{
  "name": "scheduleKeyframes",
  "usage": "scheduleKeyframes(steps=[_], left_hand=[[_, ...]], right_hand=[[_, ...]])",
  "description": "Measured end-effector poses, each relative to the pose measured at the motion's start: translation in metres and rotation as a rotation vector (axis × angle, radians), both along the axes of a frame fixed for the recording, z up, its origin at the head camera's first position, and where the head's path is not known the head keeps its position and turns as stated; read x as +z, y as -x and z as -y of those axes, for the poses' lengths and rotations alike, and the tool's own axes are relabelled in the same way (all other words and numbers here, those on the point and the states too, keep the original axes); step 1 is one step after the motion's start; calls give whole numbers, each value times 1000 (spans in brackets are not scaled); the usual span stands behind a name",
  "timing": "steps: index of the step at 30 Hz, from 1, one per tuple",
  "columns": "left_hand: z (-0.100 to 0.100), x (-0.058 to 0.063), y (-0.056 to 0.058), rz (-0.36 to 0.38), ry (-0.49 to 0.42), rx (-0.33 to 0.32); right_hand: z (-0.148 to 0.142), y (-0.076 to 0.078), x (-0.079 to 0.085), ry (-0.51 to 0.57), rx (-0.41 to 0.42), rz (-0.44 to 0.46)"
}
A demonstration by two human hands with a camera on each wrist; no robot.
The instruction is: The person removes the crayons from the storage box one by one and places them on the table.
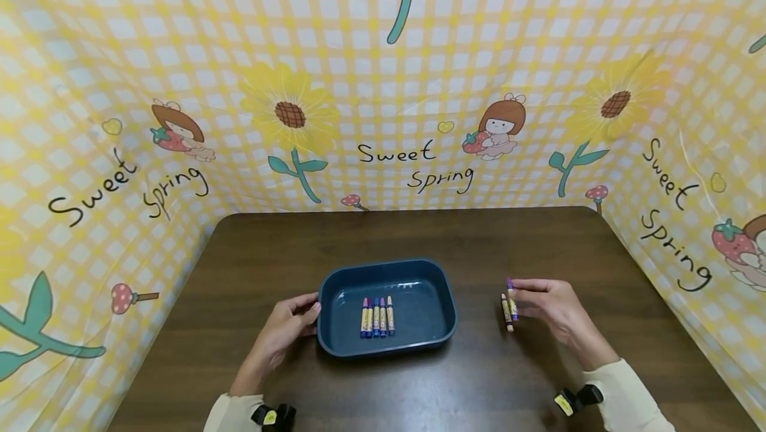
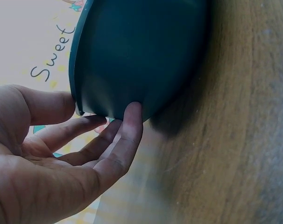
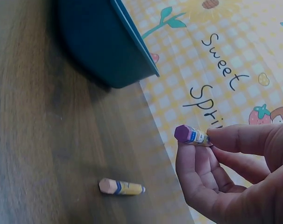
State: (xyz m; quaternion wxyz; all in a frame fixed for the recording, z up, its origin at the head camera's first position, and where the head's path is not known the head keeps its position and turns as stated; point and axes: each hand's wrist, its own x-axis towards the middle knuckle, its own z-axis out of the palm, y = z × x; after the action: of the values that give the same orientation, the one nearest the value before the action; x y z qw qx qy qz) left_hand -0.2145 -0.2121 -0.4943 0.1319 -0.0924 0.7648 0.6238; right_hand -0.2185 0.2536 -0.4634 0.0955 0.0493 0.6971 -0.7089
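Note:
In the head view, a dark teal tray (image 1: pixel 389 350) stands on the table with several crayons (image 1: pixel 376 318) lying side by side inside it. My left hand (image 1: pixel 284 322) holds the tray's left end, thumb at the rim and fingertips against the outer wall; the left wrist view shows this hand (image 2: pixel 85 154) close up. To the tray's right, my right hand (image 1: pixel 553 309) pinches a purple crayon (image 3: pixel 190 134) between thumb and fingers, raised off the table. Below it, a pale peach crayon (image 3: pixel 125 187) lies on the tabletop, apart from the fingers.
The brown wooden table (image 1: pixel 491 385) has its far edge against a yellow checked cloth (image 1: pixel 383 86) that rises at the back and both sides. Dark wrist cameras (image 1: pixel 577 400) sit at both cuffs.

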Motion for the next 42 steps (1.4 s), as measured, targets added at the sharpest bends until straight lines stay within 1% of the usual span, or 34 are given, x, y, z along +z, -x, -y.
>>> scheduleKeyframes(steps=[6,18,22,27,35,38,42], left_hand=[[1,-1,-2,-11,-12,-14],[1,0,0,-18,-24,-25],[2,-1,0,-19,-27,-13],[1,-1,-1,-23,-25,2],[1,-4,-3,-25,-26,-9],[1,-4,-3,-28,-32,-5],[1,-3,-2,-25,-35,0]], right_hand=[[-10,-2,-4,12,-5,10],[-25,-6,-9,26,-21,38],[-28,-4,-11,22,-14,49],[-31,-2,-15,-3,-6,82],[-32,4,-22,-66,5,103],[-31,8,-25,-76,-1,116],[-30,12,-29,-82,12,128]])
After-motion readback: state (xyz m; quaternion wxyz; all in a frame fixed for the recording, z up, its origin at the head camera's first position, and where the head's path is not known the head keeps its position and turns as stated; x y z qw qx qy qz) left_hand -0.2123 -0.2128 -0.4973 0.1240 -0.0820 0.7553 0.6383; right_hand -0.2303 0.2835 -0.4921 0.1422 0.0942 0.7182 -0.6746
